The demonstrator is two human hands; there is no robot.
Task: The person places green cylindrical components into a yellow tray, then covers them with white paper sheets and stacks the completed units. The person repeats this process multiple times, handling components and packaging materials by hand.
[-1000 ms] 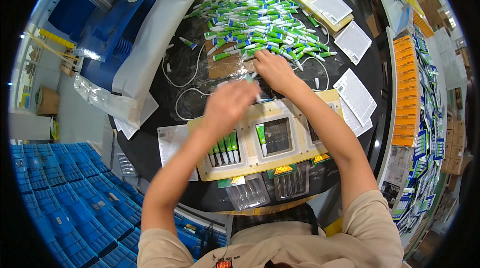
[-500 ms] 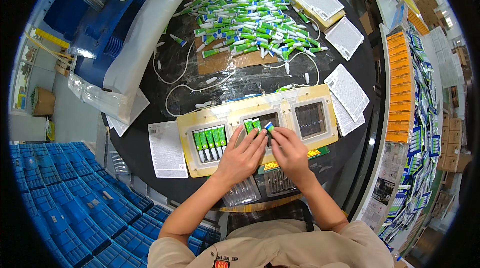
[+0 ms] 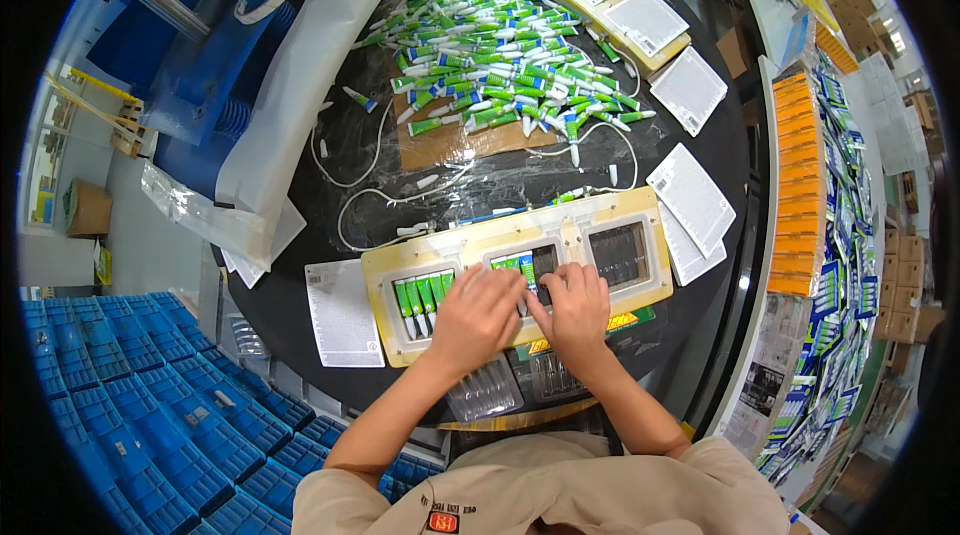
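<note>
While both hands crowd the frame's (image 3: 628,203) middle window (image 3: 546,261), the tube (image 3: 527,268) lies right between them, long axis pointing away from the body, cap end nearest. Left hand's (image 3: 482,318) fingers, blurred, overlap it; right hand's (image 3: 572,313) thumb is just beside its cap, so neither is clearly nearer. Whether either grips it, can't tell! It's slim, green, blue-patched, white-capped.

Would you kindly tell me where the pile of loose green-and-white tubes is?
In the head view, the pile lies at top centre on the black table, beyond the nearer yellow tray, partly over brown cardboard.
</note>
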